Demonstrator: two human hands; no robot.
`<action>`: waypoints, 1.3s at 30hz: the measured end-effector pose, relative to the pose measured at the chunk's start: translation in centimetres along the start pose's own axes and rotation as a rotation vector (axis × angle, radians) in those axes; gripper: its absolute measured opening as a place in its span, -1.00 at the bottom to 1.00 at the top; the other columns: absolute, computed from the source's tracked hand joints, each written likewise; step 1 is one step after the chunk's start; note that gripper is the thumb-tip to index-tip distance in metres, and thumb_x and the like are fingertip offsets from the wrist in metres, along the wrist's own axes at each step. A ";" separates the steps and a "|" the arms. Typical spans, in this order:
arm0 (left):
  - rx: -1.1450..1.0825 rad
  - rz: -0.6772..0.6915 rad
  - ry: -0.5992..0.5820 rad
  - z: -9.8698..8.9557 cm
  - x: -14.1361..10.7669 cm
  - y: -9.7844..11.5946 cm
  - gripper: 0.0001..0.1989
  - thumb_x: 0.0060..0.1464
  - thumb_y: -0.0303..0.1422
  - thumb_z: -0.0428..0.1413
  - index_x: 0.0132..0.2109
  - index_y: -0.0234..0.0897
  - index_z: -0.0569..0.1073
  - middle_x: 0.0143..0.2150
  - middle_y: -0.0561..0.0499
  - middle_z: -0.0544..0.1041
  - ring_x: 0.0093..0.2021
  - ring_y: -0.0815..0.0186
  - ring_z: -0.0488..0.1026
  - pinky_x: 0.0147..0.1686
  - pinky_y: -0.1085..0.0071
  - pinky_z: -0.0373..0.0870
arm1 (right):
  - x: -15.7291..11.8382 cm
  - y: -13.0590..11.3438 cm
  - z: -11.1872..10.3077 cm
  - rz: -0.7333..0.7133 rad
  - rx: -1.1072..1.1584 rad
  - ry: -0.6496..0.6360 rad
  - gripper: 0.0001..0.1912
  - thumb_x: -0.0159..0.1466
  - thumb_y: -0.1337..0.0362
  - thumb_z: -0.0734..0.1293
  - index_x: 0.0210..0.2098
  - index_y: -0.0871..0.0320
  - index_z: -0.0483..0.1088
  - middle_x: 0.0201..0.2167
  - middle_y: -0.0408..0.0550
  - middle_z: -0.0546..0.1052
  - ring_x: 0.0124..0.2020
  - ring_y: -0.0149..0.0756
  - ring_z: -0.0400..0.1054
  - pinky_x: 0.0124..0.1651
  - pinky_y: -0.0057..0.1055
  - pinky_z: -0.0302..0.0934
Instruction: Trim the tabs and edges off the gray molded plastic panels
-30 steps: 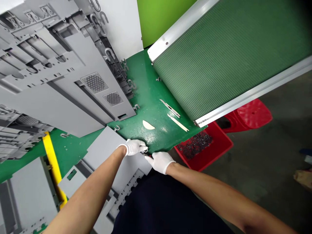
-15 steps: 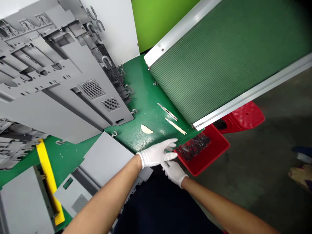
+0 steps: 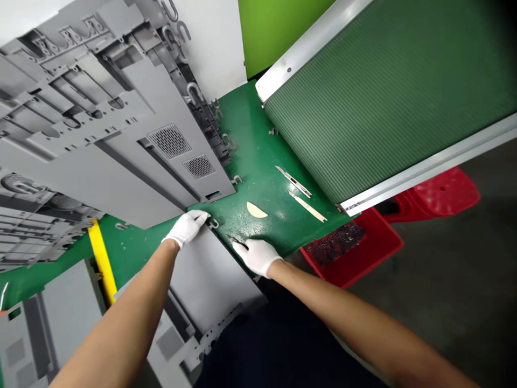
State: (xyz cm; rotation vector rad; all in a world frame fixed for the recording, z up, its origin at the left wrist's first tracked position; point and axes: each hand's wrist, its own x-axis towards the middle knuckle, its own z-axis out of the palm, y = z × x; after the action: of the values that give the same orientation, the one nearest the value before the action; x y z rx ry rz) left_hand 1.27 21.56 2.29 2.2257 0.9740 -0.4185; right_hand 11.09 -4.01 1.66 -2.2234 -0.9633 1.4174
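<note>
The green conveyor belt (image 3: 388,91) filled the upper right, and big grey moulded panels (image 3: 105,140) leaned across the left, all over the green counter (image 3: 258,161). Down at the front lay the grey panel (image 3: 202,275) being worked, and a red bin (image 3: 355,253) of dark offcuts hung off the counter edge. Half a second earlier both hands were out by that bin; now they had swung back to the panel, so a scrap looked dropped and trimming looked to resume. The left hand (image 3: 186,227), gloved, was curled over the panel's far corner beside a small metal hook (image 3: 212,222). The right hand (image 3: 258,254) was closed around a thin trimming knife (image 3: 237,242), tip on the counter just off the panel's edge. Spare blades (image 3: 301,194) and a pale sliver (image 3: 256,210) lay beyond.
</note>
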 end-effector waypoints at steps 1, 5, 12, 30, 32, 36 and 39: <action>-0.027 0.029 -0.036 0.2 0.1 0.2 -0.55 0.11 -0.02 0.01 -0.15 -0.26 0.58 -0.02 -0.10 0.60 -0.01 0.12 0.50 0.11 0.30 0.36 | 1.2 -1.1 0.1 0.003 -0.009 -0.017 -0.16 0.34 -0.30 -0.12 -0.11 0.19 0.50 -0.15 0.25 0.60 -0.08 0.04 0.48 -0.05 -0.17 0.26; -0.130 -0.001 -0.140 0.9 0.3 0.5 -0.52 0.06 0.06 0.08 -0.18 -0.25 0.59 -0.11 -0.08 0.63 -0.10 0.16 0.51 0.01 0.32 0.40 | 3.8 -3.8 1.4 0.043 -0.017 -0.057 -0.11 0.32 -0.31 -0.14 -0.12 0.23 0.52 -0.17 0.27 0.60 -0.07 0.07 0.49 -0.05 -0.14 0.30; -0.231 -0.079 -0.202 1.2 0.7 -0.2 -0.46 -0.06 0.15 0.18 -0.24 -0.26 0.59 -0.27 -0.02 0.63 -0.27 0.25 0.46 -0.21 0.37 0.39 | 4.0 -4.5 2.8 0.094 -0.031 -0.020 -0.17 0.36 -0.24 -0.13 -0.14 0.23 0.52 -0.17 0.25 0.60 -0.08 0.06 0.50 -0.04 -0.15 0.31; -0.137 -0.169 -0.192 0.9 0.7 0.2 -0.53 -0.29 0.09 0.34 -0.47 -0.23 0.48 -0.58 0.13 0.30 -0.52 0.38 0.14 -0.53 0.40 0.12 | 3.4 -4.3 2.9 0.059 0.003 -0.011 -0.21 0.36 -0.25 -0.12 -0.20 0.18 0.50 -0.18 0.27 0.60 -0.09 0.07 0.49 -0.06 -0.13 0.28; -0.132 -0.166 -0.191 0.7 0.5 0.4 -0.52 -0.29 0.09 0.34 -0.48 -0.24 0.47 -0.59 0.13 0.30 -0.52 0.38 0.14 -0.53 0.40 0.13 | 3.3 -4.1 3.1 0.051 0.007 -0.005 -0.20 0.35 -0.27 -0.13 -0.20 0.17 0.50 -0.17 0.26 0.60 -0.09 0.05 0.49 -0.06 -0.15 0.28; -0.124 -0.154 -0.188 0.0 0.0 0.9 -0.52 -0.28 0.09 0.33 -0.47 -0.25 0.47 -0.58 0.13 0.32 -0.52 0.39 0.16 -0.52 0.40 0.14 | 3.2 -4.0 3.3 0.020 0.017 0.018 -0.19 0.34 -0.29 -0.14 -0.20 0.16 0.49 -0.18 0.23 0.60 -0.10 0.01 0.49 -0.07 -0.19 0.26; -0.111 -0.148 -0.187 -0.4 -0.4 1.1 -0.51 -0.26 0.10 0.32 -0.46 -0.25 0.48 -0.58 0.13 0.32 -0.53 0.39 0.15 -0.52 0.39 0.13 | 3.2 -3.9 3.5 -0.008 0.010 0.037 -0.22 0.36 -0.27 -0.13 -0.23 0.14 0.48 -0.20 0.20 0.60 -0.12 0.00 0.49 -0.10 -0.20 0.25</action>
State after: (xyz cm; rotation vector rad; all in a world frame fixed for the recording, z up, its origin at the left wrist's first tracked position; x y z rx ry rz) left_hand 1.83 21.03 3.30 1.9832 1.0380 -0.6123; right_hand 7.39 0.74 0.31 -2.2281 -0.9491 1.3695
